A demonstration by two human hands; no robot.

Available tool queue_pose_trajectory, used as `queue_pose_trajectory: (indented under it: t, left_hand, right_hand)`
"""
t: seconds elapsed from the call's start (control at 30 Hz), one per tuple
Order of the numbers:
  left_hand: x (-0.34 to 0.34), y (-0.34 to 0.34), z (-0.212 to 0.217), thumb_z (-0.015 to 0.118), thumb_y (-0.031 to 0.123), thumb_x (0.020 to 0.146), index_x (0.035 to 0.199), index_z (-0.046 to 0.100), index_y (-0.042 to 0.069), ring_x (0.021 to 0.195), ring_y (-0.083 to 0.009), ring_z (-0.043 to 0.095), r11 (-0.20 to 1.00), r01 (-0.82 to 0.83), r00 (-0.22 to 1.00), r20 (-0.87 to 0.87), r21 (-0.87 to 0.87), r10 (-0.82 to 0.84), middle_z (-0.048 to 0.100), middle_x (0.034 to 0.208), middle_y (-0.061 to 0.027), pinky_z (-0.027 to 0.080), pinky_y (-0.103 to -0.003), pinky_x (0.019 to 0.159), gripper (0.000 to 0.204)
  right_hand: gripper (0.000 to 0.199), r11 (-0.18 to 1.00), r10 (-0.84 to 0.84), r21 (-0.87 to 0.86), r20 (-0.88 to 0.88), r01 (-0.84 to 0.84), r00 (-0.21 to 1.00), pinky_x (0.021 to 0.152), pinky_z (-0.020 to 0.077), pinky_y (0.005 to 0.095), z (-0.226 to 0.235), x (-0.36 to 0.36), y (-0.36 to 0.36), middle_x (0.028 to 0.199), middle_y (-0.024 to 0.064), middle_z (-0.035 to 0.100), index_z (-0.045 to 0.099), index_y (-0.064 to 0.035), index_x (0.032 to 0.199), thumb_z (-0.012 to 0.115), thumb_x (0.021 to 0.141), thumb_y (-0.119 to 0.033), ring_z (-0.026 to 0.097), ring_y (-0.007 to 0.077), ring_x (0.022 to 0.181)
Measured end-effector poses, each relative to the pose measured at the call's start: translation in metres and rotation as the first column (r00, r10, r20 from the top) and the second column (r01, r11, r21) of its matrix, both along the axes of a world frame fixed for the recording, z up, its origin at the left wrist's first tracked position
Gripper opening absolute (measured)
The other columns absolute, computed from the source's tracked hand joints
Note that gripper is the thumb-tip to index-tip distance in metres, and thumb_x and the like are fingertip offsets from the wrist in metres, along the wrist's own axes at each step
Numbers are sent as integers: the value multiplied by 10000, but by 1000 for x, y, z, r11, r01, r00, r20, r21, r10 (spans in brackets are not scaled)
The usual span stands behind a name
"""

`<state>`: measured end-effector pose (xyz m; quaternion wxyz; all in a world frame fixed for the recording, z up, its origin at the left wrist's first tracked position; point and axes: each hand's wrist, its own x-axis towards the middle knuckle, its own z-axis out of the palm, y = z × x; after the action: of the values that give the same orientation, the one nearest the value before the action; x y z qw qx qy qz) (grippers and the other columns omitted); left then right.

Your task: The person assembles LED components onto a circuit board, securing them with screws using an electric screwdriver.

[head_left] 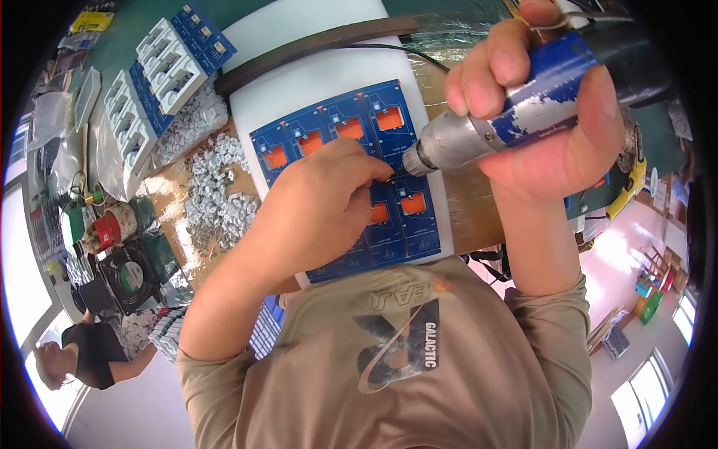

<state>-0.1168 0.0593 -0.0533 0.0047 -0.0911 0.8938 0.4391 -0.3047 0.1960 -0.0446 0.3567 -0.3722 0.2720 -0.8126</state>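
My right hand (553,150) grips a power screwdriver (464,142) with a worn blue and silver body. Its tip points left and down, at the middle of a blue circuit board panel (351,258) with several orange rectangles. Thumb and index finger of my left hand (318,202) are pinched together over the panel, right beside the screwdriver's tip. Whatever sits between those fingertips is too small and covered to make out. The hand and forearm hide the panel's lower left part. Beneath the panel lies a white foam sheet (247,108).
Left of the foam is a pile of small grey-white parts (217,194), with a bagged heap behind it. White moulded trays with blue boards (168,63) stand at the back left. A dark curved bar (314,49) crosses the foam. A fan (127,277) and another person (90,355) are farther left.
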Motion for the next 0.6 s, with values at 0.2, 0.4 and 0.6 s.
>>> queue_pose_trajectory:
  t: [0.2,0.4,0.6]
  left_hand:
    - [-4,-4,3,574,4,833,1006,696,16,886,-355,650,999,38,997,75,0,-37,656,977,-151,530,-419,767,212]
    - [-4,-1,4,615,-39,817,1013,683,13,853,-299,642,999,42,997,72,4,-42,634,929,-132,510,-363,725,214]
    - [-5,0,6,586,-2,832,1011,687,25,882,-351,651,999,31,994,106,16,-33,650,965,-144,528,-408,764,207]
  right_hand:
    - [615,978,-149,169,140,124,979,758,506,434,2,17,-1,941,118,635,496,-47,1319,681,902,-459,642,273,798]
    - [654,950,-214,274,223,150,951,763,532,468,5,21,2,913,151,649,485,-35,1321,719,886,-464,667,321,783]
    - [658,966,-135,250,283,63,950,784,535,475,6,15,5,939,169,660,487,-25,1328,761,866,-406,669,321,799]
